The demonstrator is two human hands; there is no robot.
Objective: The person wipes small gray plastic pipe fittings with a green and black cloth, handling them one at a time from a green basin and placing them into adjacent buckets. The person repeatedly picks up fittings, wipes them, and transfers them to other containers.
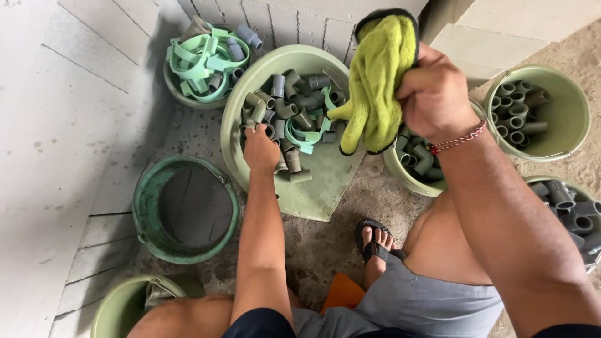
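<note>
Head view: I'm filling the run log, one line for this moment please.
left hand: in pipe fittings, tilted bucket | right hand: gripping yellow-green cloth

Single view only; camera worn on person's head, looking steeply down and slightly forward over own knees; person low to floor, wall blocks close ahead and to left; lens close, both forearms run up from bottom edge; left hand near frame centre, right hand raised nearer lens, looming large; pale green basin sits mid-frame, buckets ring it out to edges, several cropped; sandalled foot below centre; no second view to share anything.
</note>
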